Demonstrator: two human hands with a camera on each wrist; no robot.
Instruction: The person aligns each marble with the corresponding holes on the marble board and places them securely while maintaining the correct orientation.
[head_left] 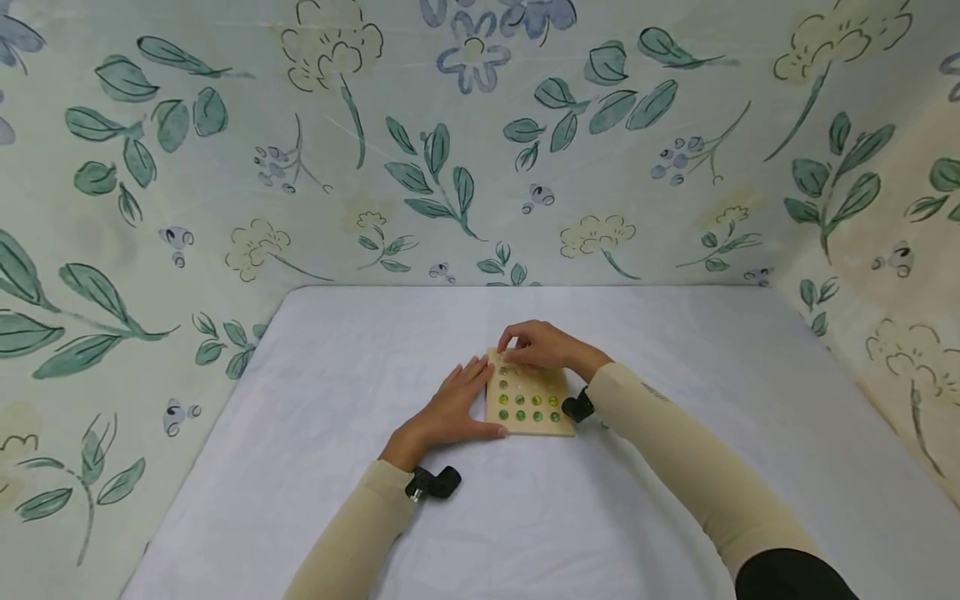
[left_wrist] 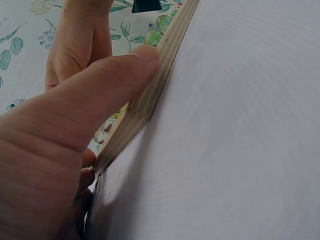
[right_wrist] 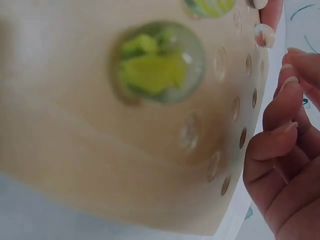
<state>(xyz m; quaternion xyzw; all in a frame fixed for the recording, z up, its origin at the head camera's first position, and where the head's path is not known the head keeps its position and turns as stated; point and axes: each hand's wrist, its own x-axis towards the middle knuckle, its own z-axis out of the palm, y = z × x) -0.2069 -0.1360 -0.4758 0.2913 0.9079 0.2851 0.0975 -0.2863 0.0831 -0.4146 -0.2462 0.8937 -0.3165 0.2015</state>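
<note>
A pale wooden board (head_left: 531, 426) with rows of round holes lies on the white table. Green and yellow-green glass marbles (head_left: 521, 415) fill its two near rows, and clearer marbles (right_wrist: 265, 35) sit along the left side. My left hand (head_left: 450, 410) rests against the board with fingers straight along the left edge; its thumb (left_wrist: 112, 75) touches the near edge. Over the far left corner is my right hand (head_left: 543, 345), fingers bent and tips close together. In the right wrist view, whether anything lies between those fingertips (right_wrist: 291, 82) is hidden.
White cloth covers the table (head_left: 360, 350). A floral-printed curtain (head_left: 465, 167) rises behind it and along the sides. Dark wrist cameras (head_left: 438, 482) are strapped to both wrists; the right one hangs close to the board's right edge.
</note>
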